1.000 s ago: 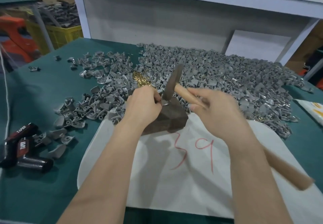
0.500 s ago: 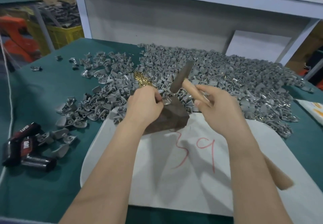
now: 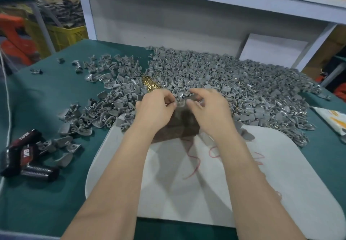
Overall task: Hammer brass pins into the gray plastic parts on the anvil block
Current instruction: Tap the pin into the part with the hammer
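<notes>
Teal tabletop (image 3: 46, 99), dark faceted block (image 3: 178, 125) (matte)

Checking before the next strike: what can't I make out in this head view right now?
All head view.
Pin in the gray part pinched by the left hand: too small, the hand covers it.
Anvil block top: hidden under both hands.
Right hand grip: blurred, cannot tell if it holds anything.
Hammer: nowhere in the frame.
Red writing on the white sheet: blurred, crossed by forearms.
</notes>
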Demonstrator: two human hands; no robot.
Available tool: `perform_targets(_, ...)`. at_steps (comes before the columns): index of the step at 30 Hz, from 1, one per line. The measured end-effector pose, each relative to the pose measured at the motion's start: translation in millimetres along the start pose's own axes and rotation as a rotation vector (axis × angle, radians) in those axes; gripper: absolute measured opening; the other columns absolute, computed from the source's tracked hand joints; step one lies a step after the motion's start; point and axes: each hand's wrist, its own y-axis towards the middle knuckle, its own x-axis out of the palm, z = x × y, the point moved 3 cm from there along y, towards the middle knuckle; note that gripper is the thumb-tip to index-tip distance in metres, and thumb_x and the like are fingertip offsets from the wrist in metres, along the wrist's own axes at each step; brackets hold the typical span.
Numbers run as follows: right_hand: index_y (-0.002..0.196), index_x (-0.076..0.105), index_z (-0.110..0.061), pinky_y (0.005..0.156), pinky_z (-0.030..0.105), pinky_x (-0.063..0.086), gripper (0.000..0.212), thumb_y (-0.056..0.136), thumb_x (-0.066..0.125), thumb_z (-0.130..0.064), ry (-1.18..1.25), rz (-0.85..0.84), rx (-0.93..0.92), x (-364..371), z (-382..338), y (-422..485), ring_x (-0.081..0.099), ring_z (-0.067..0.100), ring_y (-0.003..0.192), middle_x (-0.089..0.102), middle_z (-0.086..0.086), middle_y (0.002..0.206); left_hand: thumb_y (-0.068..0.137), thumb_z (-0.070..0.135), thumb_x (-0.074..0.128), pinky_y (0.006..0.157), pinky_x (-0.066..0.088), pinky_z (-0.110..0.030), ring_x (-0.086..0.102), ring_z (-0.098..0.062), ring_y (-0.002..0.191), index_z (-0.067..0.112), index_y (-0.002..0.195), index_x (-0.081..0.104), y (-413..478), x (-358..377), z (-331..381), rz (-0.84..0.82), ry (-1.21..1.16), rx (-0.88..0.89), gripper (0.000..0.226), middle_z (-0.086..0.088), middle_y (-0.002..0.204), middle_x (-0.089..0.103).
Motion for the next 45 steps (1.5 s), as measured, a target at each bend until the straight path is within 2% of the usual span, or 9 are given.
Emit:
perform_targets(7,0.093,0.070,-0.020,0.077,0.020,0.042,0.013,0.090,0.058,-0.017,0.237,-0.137,0.079,22,-20,28,0.060,0.012,0.085,0.068,-0.002,0.089,0.090,0.006,0.054,0.077,0.041,-0.017,0.059,-0.012,0.086,0.021,0.087,0.064,6,-4,-7,0.150,-0.258,-0.052,0.018,0.005,0.088,0.064)
perform_targets(14,0.105,0.069,-0.011,0.091,0.035,0.050,0.021,0.093,0.051,-0.010,0.354,0.233,0.369,5,3,50,0.063,0.018,0.095,0.069,0.005,0.104,0.093,0.008,0.048,0.077,0.044,-0.016,0.056,0.000,0.085,0.019,0.103,0.062,5,-23,-15,0.483,-0.641,-0.142,0.020,0.009,0.097,0.061)
perform_targets(18,0.104,0.070,-0.018,0.081,0.021,0.045,0.017,0.091,0.058,-0.018,0.220,-0.023,0.140,20,-14,45,0.060,0.008,0.087,0.069,-0.003,0.101,0.094,0.005,0.044,0.055,0.039,-0.007,0.054,0.009,0.063,0.013,0.101,0.061,5,-29,-23,0.616,-0.974,-0.268,0.020,0.004,0.092,0.062)
perform_targets(24,0.117,0.063,-0.033,0.099,0.043,0.043,0.034,0.086,0.061,-0.048,-0.089,-0.447,-0.050,44,-44,37,0.056,0.020,0.108,0.064,-0.005,0.111,0.094,0.005,0.040,0.064,0.043,-0.014,0.051,0.001,0.068,0.016,0.096,0.056,2,-37,-31,0.764,-1.173,-0.372,0.020,0.009,0.083,0.057)
perform_targets(29,0.106,0.069,-0.025,0.095,0.042,0.046,0.024,0.091,0.055,-0.039,-0.088,-0.341,-0.028,52,-55,44,0.057,0.024,0.106,0.067,0.001,0.109,0.094,0.005,0.039,0.071,0.042,-0.020,0.053,-0.003,0.072,0.020,0.092,0.055,-2,-53,-42,0.901,-1.235,-0.391,0.022,0.007,0.089,0.059)
perform_targets(32,0.094,0.067,-0.019,0.091,0.040,0.044,0.029,0.088,0.056,-0.046,-0.216,-0.441,0.027,66,-64,49,0.057,0.025,0.092,0.064,0.001,0.094,0.094,0.004,0.038,0.069,0.040,-0.023,0.054,-0.005,0.071,0.019,0.089,0.055,-3,-59,-48,0.960,-1.298,-0.395,0.023,0.006,0.087,0.060)
perform_targets(36,0.076,0.048,-0.013,0.092,0.043,0.046,0.020,0.086,0.056,-0.028,-0.280,-0.567,0.123,82,-69,62,0.055,0.029,0.091,0.054,0.006,0.094,0.093,0.004,0.038,0.063,0.039,-0.021,0.057,-0.005,0.072,0.019,0.089,0.055,-3,-63,-53,0.981,-1.316,-0.410,0.023,0.007,0.086,0.061)
perform_targets(42,0.092,0.052,-0.005,0.066,0.031,0.048,0.010,0.090,0.056,-0.013,-0.275,-0.617,0.070,89,-71,74,0.057,0.026,0.080,0.055,0.010,0.090,0.093,0.005,0.039,0.066,0.042,-0.020,0.059,-0.005,0.076,0.020,0.089,0.055,-5,-65,-57,0.981,-1.367,-0.455,0.022,0.008,0.086,0.061)
perform_targets(45,0.103,0.060,0.003,0.053,0.024,0.048,0.019,0.092,0.057,-0.012,-0.096,-0.409,0.180,72,-52,83,0.059,0.016,0.074,0.064,0.005,0.092,0.093,0.006,0.039,0.066,0.041,-0.021,0.058,-0.005,0.076,0.020,0.090,0.055,-6,-65,-56,0.984,-1.378,-0.457,0.022,0.008,0.086,0.060)
